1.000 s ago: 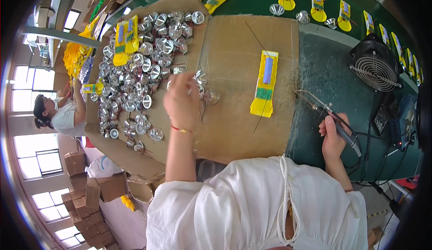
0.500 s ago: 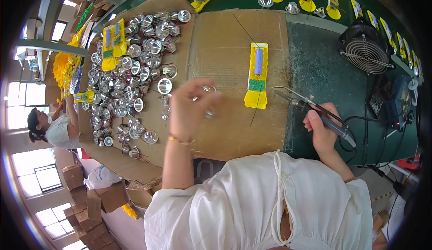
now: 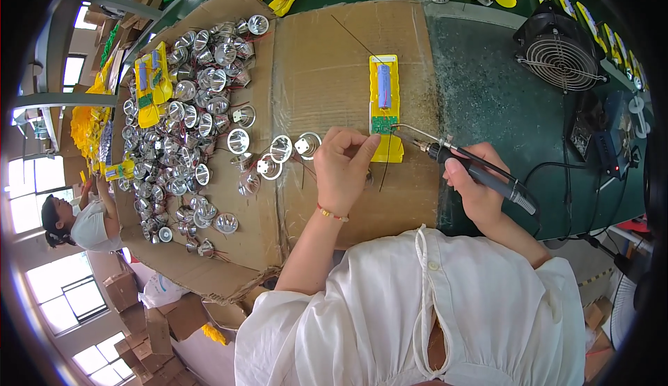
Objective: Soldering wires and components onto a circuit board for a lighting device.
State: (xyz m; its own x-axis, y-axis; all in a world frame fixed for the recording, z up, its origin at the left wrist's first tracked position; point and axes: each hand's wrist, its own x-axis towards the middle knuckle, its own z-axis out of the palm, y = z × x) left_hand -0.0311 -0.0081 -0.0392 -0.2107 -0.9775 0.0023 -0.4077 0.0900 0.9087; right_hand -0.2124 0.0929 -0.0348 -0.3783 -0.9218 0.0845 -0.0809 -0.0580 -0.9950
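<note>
My left hand (image 3: 343, 169) rests on the brown cardboard sheet (image 3: 327, 66), its fingers pinched at the lower edge of a yellow holder (image 3: 385, 108) that carries a blue cylindrical cell and a small green board. Whether it grips a thin wire there I cannot tell. My right hand (image 3: 476, 191) is shut on a black soldering iron (image 3: 465, 165); the iron's metal tip touches the holder's green board. Shiny round reflector cups (image 3: 280, 148) with wires lie just left of my left hand.
A large heap of silver reflector cups (image 3: 181, 129) covers the left cardboard, with more yellow holders (image 3: 147, 90) among them. A black fan (image 3: 557, 51) and a soldering station (image 3: 605, 135) stand on the green bench at right. Another person (image 3: 76, 219) works at far left.
My left hand has moved right from the reflector heap to the yellow holder. My right hand has brought the soldering iron left until its tip meets the holder.
</note>
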